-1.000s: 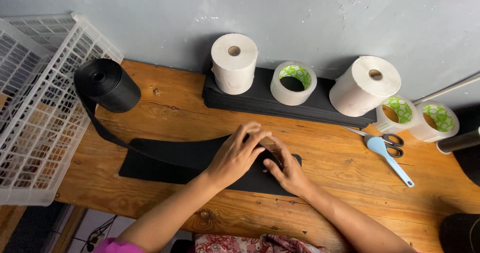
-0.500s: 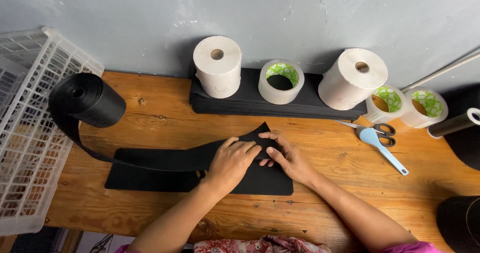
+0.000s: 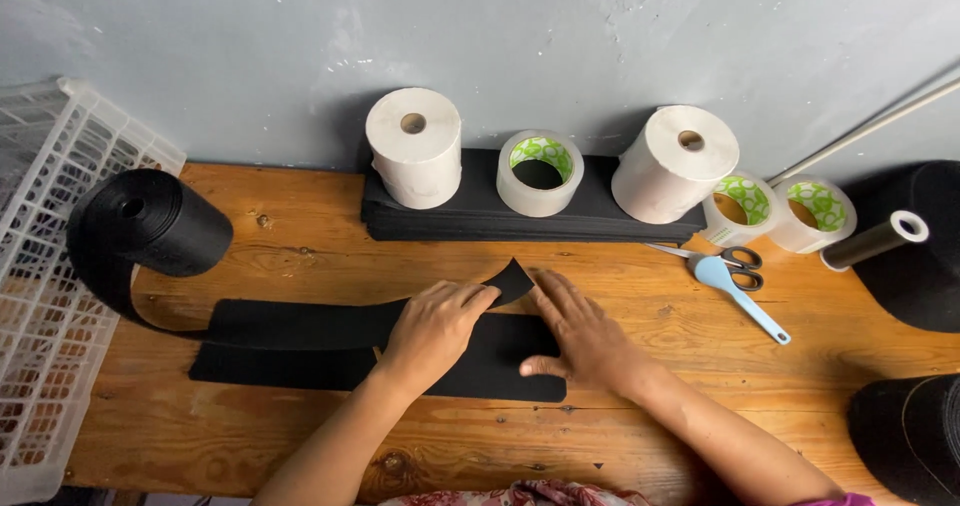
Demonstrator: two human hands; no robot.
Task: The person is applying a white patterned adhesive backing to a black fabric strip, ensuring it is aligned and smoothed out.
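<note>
L hand flat, open, pins black strip mid-counter so it won't curl | R hand open, palm down just right, flattens end | roll far left feeds it | scissors right, in reach

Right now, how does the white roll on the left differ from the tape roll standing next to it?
The white roll is taller and wound almost solid, with only a small core hole. The tape roll is shorter, with a wide open centre lined in green and white. Both stand upright on the black stack against the wall.
</note>
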